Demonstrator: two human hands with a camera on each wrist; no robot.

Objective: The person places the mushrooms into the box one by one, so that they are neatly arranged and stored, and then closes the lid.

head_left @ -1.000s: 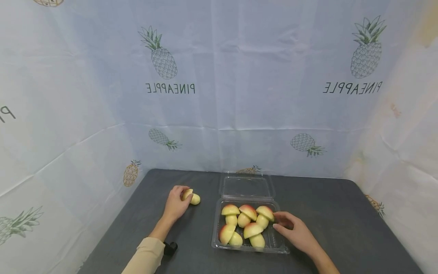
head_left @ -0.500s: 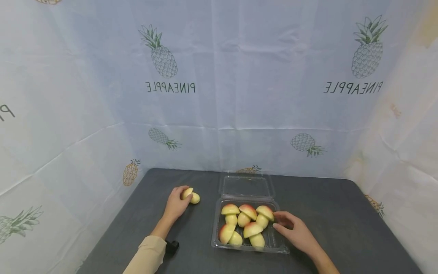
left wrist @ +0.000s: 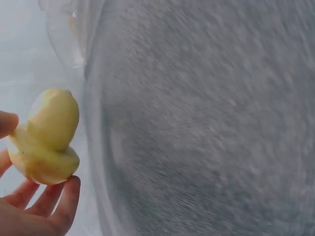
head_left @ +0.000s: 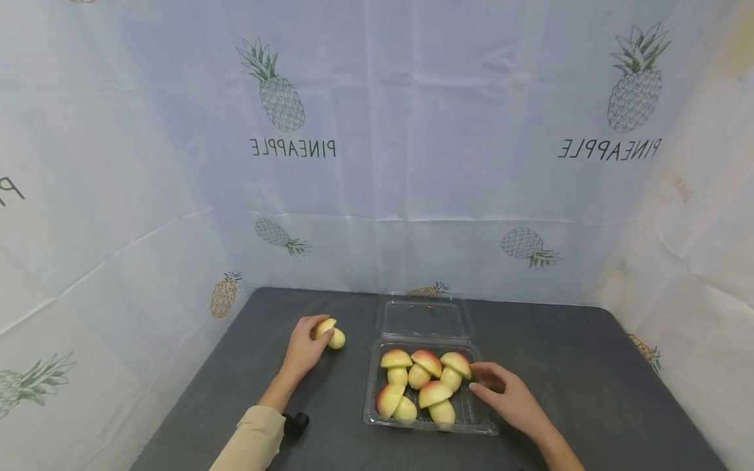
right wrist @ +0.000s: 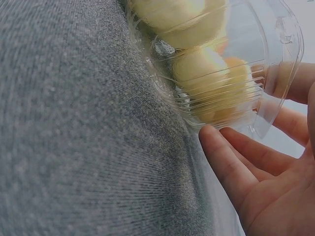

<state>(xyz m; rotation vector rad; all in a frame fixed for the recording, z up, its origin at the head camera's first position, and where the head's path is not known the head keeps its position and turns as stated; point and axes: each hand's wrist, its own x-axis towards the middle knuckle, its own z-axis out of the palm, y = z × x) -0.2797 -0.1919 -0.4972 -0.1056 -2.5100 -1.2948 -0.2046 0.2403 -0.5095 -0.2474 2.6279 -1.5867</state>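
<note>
Rear enclosure: a pale bluish fabric sheet [head_left: 442, 176], creased, with a horizontal fold line across its lower part. It carries line-drawn pineapple prints [head_left: 283, 104] and PINEAPPLE lettering [head_left: 292, 148] (reading mirror-reversed). Left side panel [head_left: 112, 163]: whiter fabric, similarly printed, with an orange pineapple print [head_left: 224, 297] low by the corner. Right side panel [head_left: 715, 242]: wrinkled, warmer in tone, a yellowish patch [head_left: 742, 52] high up and brownish marks [head_left: 682, 189] below. Furniture: dark grey tabletop [head_left: 559, 347], far corners rounded, fine-textured at close view. Lighting: soft, diffuse.

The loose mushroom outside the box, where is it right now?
In the head view, the mushroom is in the left hand, left of the clear box.
</note>
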